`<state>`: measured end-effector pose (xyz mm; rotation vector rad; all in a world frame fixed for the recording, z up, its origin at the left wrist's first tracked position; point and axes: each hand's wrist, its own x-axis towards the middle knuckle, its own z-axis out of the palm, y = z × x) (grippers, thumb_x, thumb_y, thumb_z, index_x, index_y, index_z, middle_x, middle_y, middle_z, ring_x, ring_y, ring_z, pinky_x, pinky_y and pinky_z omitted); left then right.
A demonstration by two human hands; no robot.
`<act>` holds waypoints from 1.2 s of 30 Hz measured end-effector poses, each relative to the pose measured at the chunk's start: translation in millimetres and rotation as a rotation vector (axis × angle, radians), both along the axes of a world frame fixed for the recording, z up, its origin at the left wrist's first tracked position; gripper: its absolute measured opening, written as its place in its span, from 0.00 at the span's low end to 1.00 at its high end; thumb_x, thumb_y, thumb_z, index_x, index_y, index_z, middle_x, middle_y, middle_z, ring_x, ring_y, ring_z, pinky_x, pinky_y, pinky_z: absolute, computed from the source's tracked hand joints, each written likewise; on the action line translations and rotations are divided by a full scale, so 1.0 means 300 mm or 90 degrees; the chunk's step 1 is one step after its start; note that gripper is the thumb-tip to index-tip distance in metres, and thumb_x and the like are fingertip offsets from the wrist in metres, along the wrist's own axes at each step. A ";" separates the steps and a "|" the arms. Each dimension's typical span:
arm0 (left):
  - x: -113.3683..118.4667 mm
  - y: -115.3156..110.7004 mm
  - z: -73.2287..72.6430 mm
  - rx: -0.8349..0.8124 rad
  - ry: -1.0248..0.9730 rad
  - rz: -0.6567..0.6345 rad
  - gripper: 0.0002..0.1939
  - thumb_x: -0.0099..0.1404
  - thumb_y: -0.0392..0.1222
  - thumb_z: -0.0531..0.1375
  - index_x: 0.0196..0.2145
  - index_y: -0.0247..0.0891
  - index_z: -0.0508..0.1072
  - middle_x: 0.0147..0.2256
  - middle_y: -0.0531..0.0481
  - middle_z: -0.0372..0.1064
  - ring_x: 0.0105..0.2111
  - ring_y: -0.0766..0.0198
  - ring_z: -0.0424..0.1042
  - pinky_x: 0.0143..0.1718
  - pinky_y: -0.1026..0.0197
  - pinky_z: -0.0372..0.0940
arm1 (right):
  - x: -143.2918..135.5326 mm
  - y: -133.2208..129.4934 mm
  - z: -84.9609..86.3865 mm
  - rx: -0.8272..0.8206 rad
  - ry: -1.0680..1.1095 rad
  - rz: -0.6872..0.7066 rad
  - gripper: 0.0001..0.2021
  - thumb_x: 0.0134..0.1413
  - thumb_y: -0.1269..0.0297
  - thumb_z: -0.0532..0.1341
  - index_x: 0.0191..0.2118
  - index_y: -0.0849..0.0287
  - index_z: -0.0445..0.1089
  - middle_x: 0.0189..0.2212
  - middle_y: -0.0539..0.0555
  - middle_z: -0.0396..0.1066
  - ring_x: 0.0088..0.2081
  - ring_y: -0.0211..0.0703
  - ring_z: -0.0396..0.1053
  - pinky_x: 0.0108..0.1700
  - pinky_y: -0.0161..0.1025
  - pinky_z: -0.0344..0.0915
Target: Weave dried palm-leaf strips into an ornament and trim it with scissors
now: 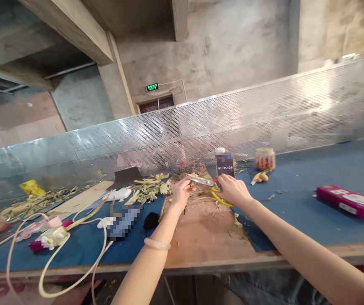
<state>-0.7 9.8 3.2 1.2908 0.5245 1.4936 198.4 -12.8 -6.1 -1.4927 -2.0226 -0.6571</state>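
My right hand (233,190) is wrapped around the yellow handles of a pair of scissors (203,181). The metal blades point left, reaching my left hand (181,193). That hand's fingers are pinched together near the blade tips; what they hold, if anything, is too small to make out. Beneath both hands lies a brown board (197,237) scattered with dry plant scraps. A heap of dried stalks (152,187) with pale leaves sits just left of my left hand. Behind my right hand, a phone (225,164) stands upright showing a timer.
Left on the blue tabletop (80,250) are looped white cables (44,271), a white device (118,194) and a yellow packet (31,187). To the right are a jar (265,159), a pale knobbly piece (260,176) and a magenta box (350,201). A perforated metal screen (248,116) runs along the back.
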 end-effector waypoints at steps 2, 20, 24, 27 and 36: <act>0.000 -0.001 -0.001 -0.002 -0.002 -0.002 0.14 0.51 0.37 0.61 0.37 0.36 0.76 0.45 0.45 0.68 0.27 0.71 0.66 0.25 0.67 0.60 | 0.000 -0.002 0.001 -0.006 0.000 -0.003 0.14 0.53 0.55 0.54 0.41 0.59 0.64 0.40 0.57 0.67 0.42 0.45 0.65 0.29 0.34 0.56; -0.011 -0.006 -0.007 -0.021 0.002 -0.021 0.14 0.50 0.36 0.61 0.37 0.35 0.76 0.44 0.44 0.69 0.26 0.72 0.65 0.25 0.67 0.60 | 0.001 0.008 -0.007 0.015 0.004 0.020 0.13 0.52 0.55 0.55 0.38 0.59 0.65 0.37 0.56 0.67 0.41 0.45 0.65 0.27 0.33 0.53; -0.013 -0.002 -0.011 -0.028 0.008 -0.018 0.14 0.50 0.37 0.61 0.37 0.35 0.76 0.45 0.44 0.68 0.25 0.72 0.65 0.25 0.67 0.59 | 0.005 0.014 -0.012 0.028 0.004 0.029 0.12 0.52 0.56 0.55 0.36 0.59 0.65 0.35 0.55 0.68 0.39 0.45 0.66 0.26 0.33 0.53; -0.012 -0.002 -0.008 -0.025 0.008 -0.019 0.13 0.50 0.37 0.61 0.36 0.34 0.76 0.45 0.43 0.68 0.26 0.72 0.64 0.24 0.67 0.59 | 0.007 0.015 -0.011 0.032 0.008 0.030 0.12 0.52 0.56 0.54 0.37 0.58 0.65 0.36 0.55 0.68 0.40 0.44 0.66 0.27 0.33 0.53; -0.007 -0.006 -0.008 -0.017 0.039 -0.030 0.14 0.51 0.37 0.61 0.38 0.35 0.76 0.45 0.43 0.68 0.32 0.67 0.66 0.26 0.68 0.60 | -0.012 -0.013 0.008 -0.015 -0.017 0.018 0.13 0.53 0.56 0.54 0.39 0.59 0.64 0.37 0.56 0.66 0.40 0.45 0.65 0.29 0.34 0.56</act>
